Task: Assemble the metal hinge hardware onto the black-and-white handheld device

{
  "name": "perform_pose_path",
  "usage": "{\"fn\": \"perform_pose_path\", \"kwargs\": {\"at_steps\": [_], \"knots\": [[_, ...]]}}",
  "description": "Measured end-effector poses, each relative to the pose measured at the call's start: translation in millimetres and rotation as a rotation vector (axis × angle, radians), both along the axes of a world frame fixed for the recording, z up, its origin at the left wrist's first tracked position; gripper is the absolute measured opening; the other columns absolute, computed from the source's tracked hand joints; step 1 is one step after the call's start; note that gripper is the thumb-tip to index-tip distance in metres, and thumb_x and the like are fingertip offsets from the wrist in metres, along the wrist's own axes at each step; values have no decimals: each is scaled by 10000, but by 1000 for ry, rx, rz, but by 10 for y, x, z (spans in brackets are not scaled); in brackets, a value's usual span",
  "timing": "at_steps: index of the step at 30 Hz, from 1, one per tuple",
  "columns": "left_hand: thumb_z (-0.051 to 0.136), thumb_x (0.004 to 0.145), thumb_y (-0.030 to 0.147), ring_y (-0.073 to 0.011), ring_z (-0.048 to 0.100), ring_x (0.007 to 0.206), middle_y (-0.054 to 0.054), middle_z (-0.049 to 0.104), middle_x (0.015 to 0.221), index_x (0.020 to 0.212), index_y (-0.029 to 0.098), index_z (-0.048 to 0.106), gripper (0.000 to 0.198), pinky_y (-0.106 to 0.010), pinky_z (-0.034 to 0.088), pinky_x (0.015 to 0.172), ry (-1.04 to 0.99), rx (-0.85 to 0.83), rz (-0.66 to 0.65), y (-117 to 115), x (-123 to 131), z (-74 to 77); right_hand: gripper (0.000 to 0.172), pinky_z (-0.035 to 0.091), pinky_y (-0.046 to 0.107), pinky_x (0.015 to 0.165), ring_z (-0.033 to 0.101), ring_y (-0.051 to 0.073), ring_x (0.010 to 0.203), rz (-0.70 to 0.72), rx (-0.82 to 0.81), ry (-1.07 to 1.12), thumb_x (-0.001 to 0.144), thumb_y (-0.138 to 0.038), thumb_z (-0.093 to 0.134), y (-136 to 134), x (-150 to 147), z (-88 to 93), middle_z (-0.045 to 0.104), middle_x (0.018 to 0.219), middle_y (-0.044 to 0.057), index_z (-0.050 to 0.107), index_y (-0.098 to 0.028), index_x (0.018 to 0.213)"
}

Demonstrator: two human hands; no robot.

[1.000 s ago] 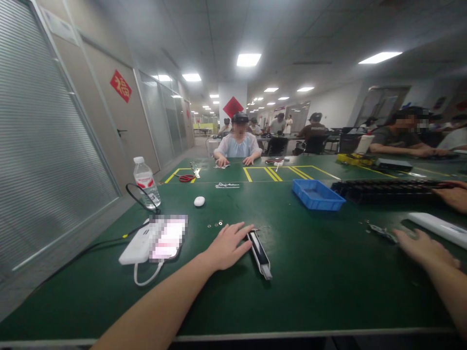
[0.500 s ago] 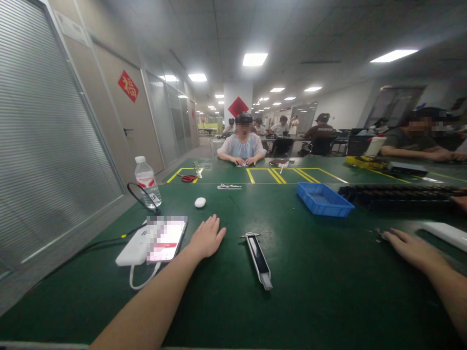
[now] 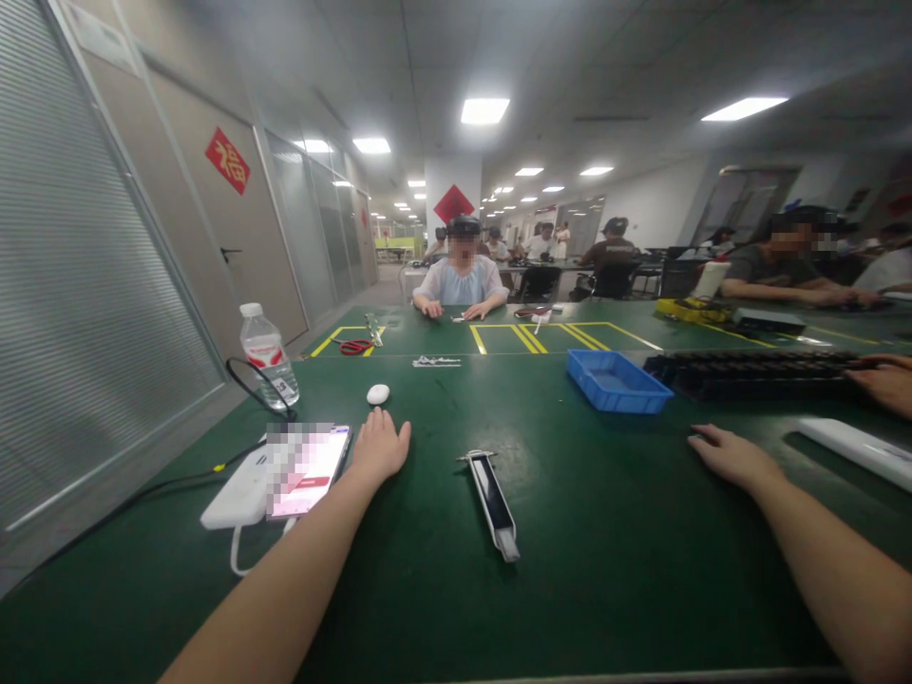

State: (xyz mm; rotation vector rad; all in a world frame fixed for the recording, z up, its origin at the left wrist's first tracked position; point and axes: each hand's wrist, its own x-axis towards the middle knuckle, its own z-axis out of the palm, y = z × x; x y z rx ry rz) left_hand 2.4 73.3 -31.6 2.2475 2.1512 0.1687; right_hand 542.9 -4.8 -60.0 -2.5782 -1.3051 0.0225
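My left hand (image 3: 380,449) lies palm down on the green table (image 3: 598,560), fingers stretched out and holding nothing. Its fingertips are just short of a small white rounded case (image 3: 377,393). Beside that hand is a lit phone (image 3: 324,470), partly blurred, next to a white power bank (image 3: 232,489). My right hand (image 3: 733,458) rests low over the table with its fingers stretched leftward; anything beneath it is hidden. Between the hands lies a slim white-framed device (image 3: 491,494) with a dark face, a thin metal crosspiece at its far end and a grey near end.
A blue tray (image 3: 617,382) stands ahead of my right hand, beside a long black rack (image 3: 741,375). At right lies a long white object (image 3: 855,446); another person's hand (image 3: 883,380) is near. A water bottle (image 3: 267,361), red-handled scissors (image 3: 354,348) and a person opposite (image 3: 462,275) are farther off.
My right hand has moved left and inward over the spot where small shiny pieces lay; they no longer show. My left hand stays almost in place. The view has shifted slightly right.
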Motion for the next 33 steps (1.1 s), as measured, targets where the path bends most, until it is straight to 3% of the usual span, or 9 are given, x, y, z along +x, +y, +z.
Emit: {"fn": "perform_pose_path", "kwargs": {"at_steps": [7,13,16,19,27,33], "knots": [[229,912,471,-322,193,1377,-255,195,1471,1371,-44,303,694,-446,217,1100,-31,11,20,197,51,-21,494,432,359,904,511,300,1162,-11,-55,62,891,-380,359,-116,-479,124,495,1336,131,519,-147,1296],[314,902,237,-296,412,1259,-242,462,1321,1164,11,538,413,-411,317,1041,-82,156,-35,249,4,-25,450,489,408,852,562,317,1095,-7,1,32,834,-422,461,-55,-896,141,562,1277,81,619,-204,1195],[292,879,134,-261,513,1169,-190,563,1225,1068,72,619,383,-355,388,988,-102,153,-44,227,-51,13,436,475,393,881,563,305,1102,43,41,28,830,-408,461,-17,-1142,133,579,1259,56,633,-207,1177],[319,833,72,-242,553,1126,-146,586,1224,1103,114,628,413,-324,430,950,-128,153,-39,199,-87,59,404,472,376,896,565,289,1107,103,108,53,814,-390,481,28,-1419,130,584,1254,38,661,-212,1128],[362,776,37,-231,560,1127,-89,601,1230,1153,157,627,476,-322,437,962,-182,167,-46,163,-138,91,215,462,359,899,621,263,1006,348,362,271,730,-273,581,299,-2185,134,688,1052,63,728,-194,866],[344,787,40,-213,516,1180,-72,584,1254,1123,178,638,467,-331,398,1012,-158,187,-88,153,-107,54,185,486,311,824,655,221,838,438,433,474,623,-230,662,531,-2601,141,719,848,50,719,-179,792]]}}
